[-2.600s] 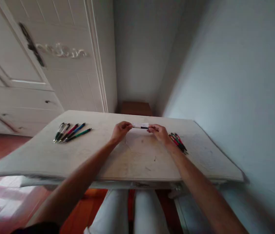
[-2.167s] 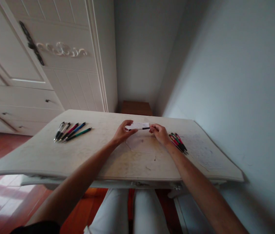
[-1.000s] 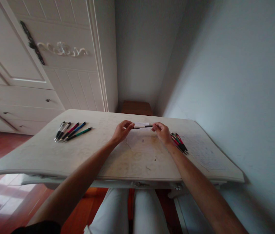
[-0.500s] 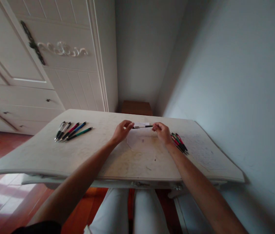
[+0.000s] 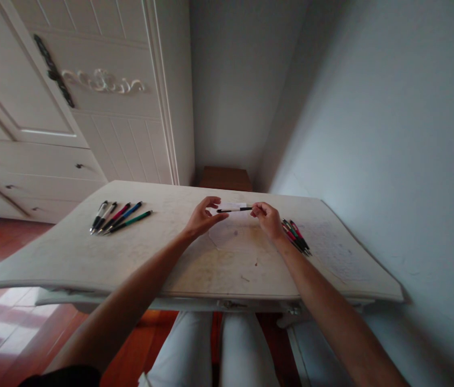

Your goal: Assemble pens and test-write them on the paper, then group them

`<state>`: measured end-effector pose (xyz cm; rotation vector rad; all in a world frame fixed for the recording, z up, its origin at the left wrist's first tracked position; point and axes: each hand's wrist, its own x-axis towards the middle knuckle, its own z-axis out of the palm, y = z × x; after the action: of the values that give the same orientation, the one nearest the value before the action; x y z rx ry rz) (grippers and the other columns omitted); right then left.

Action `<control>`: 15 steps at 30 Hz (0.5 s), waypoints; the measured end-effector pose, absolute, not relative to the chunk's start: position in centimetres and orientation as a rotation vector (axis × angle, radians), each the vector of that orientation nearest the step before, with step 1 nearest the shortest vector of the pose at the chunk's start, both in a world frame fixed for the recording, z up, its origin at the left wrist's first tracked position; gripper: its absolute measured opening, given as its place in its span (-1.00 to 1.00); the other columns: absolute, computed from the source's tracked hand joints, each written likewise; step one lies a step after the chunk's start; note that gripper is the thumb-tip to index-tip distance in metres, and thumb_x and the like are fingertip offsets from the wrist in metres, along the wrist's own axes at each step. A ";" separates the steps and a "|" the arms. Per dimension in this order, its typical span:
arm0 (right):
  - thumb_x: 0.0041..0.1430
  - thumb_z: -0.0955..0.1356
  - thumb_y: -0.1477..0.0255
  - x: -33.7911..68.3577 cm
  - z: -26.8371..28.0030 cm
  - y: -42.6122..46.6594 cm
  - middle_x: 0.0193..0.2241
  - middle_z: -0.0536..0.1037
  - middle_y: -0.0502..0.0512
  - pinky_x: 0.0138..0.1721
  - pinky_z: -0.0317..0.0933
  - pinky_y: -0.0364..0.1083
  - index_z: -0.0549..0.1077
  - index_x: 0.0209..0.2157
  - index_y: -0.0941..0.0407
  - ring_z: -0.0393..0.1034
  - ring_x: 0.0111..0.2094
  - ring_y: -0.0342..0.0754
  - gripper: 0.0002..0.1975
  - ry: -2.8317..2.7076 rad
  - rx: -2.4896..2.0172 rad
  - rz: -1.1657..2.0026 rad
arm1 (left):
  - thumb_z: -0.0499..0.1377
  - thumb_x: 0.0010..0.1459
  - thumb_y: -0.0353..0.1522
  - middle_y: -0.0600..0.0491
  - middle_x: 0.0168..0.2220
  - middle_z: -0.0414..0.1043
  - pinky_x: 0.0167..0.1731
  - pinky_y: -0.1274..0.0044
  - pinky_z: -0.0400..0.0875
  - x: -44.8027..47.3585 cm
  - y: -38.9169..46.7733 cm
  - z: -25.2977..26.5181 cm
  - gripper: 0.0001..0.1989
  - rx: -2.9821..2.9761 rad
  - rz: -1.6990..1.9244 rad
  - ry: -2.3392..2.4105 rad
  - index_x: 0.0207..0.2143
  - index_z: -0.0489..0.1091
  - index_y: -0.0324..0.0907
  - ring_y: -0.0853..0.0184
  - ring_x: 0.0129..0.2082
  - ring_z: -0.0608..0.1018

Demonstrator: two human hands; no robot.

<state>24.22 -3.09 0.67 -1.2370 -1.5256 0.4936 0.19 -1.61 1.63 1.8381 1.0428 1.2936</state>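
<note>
A white and black pen (image 5: pixel 235 210) lies level in the air above the far middle of the desk. My right hand (image 5: pixel 266 217) pinches its black right end between thumb and fingertips. At the pen's other end is my left hand (image 5: pixel 206 217), its thumb and fingers spread apart. The left thumb is beside the pen's dark tip; whether it touches I cannot tell. Several pens (image 5: pixel 120 217) in white, red, blue and green with black grips lie fanned out at the left. Close to my right wrist, more pens (image 5: pixel 297 236) in red and green lie bunched together.
The white desk (image 5: pixel 162 252) has stains and scribbles on its top. A pale sheet (image 5: pixel 230 236) seems to lie beneath my hands. White cabinets (image 5: pixel 130 140) stand at the left, a grey wall (image 5: pixel 391 161) at the right, and a brown box (image 5: pixel 225 178) behind the desk.
My left hand has let go of the pen's left end, and its fingers have spread. My right hand keeps its hold, nearly still; the pen shows a darker side now.
</note>
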 end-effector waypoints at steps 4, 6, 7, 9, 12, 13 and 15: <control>0.11 0.30 0.10 24.2 0.6 -3.0 -0.53 0.52 0.07 -0.31 0.27 -0.06 0.44 -0.38 0.11 0.41 -0.45 -0.02 -0.66 -1.523 -1.222 0.490 | 0.07 0.17 -0.02 -0.02 -0.43 0.49 -0.41 0.53 0.35 0.1 -1.6 1.4 -0.55 1.923 1.173 1.106 -0.41 0.44 -0.23 0.32 -0.41 0.50; 0.11 0.30 0.12 24.2 0.5 -3.0 -0.53 0.52 0.07 -0.31 0.28 -0.07 0.44 -0.38 0.11 0.41 -0.44 -0.02 -0.67 -1.516 -1.220 0.504 | 0.03 0.20 -0.04 0.00 -0.52 0.45 -0.44 0.53 0.33 0.1 -1.4 1.3 -0.53 1.955 1.108 1.101 -0.51 0.42 -0.23 0.34 -0.49 0.47; 0.10 0.30 0.12 24.2 0.5 -2.9 -0.52 0.52 0.07 -0.31 0.28 -0.07 0.44 -0.37 0.11 0.42 -0.44 -0.02 -0.68 -1.512 -1.220 0.514 | 0.07 0.17 -0.06 0.00 -0.52 0.46 -0.44 0.53 0.33 0.1 -1.4 1.3 -0.56 1.956 1.097 1.091 -0.50 0.43 -0.23 0.34 -0.49 0.47; 0.10 0.31 0.13 24.3 0.4 -2.9 -0.52 0.53 0.07 -0.30 0.28 -0.07 0.43 -0.36 0.11 0.42 -0.43 -0.02 -0.68 -1.505 -1.221 0.523 | 0.17 0.09 -0.14 0.00 -0.44 0.51 -0.42 0.54 0.35 0.1 -1.2 1.2 -0.69 1.947 1.124 1.071 -0.38 0.48 -0.22 0.34 -0.44 0.50; 0.11 0.30 0.12 24.3 0.4 -2.9 -0.51 0.53 0.07 -0.30 0.27 -0.07 0.44 -0.34 0.11 0.42 -0.44 -0.02 -0.67 -1.516 -1.232 0.511 | 0.23 -0.01 -0.27 0.01 -0.36 0.53 -0.42 0.54 0.37 0.2 -1.3 1.4 -0.79 1.947 1.204 1.099 -0.32 0.49 -0.20 0.34 -0.41 0.50; 0.12 0.30 0.12 24.3 0.4 -2.9 -0.52 0.53 0.07 -0.30 0.27 -0.06 0.44 -0.35 0.11 0.41 -0.44 -0.02 -0.67 -1.527 -1.233 0.503 | 0.23 -0.02 -0.30 0.01 -0.36 0.52 -0.42 0.54 0.37 0.2 -1.3 1.5 -0.82 1.947 1.220 1.110 -0.34 0.49 -0.20 0.34 -0.41 0.50; 0.13 0.29 0.11 24.3 0.5 -2.9 -0.52 0.53 0.07 -0.30 0.27 -0.06 0.44 -0.35 0.11 0.41 -0.45 -0.03 -0.66 -1.544 -1.228 0.484 | 0.21 -0.02 -0.33 0.01 -0.36 0.52 -0.42 0.55 0.38 0.1 -1.5 1.6 -0.85 1.945 1.239 1.104 -0.37 0.47 -0.20 0.33 -0.38 0.51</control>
<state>24.28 -2.93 0.46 -1.2285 -1.5444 0.4841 0.14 -1.46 1.58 1.9450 1.1042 1.2392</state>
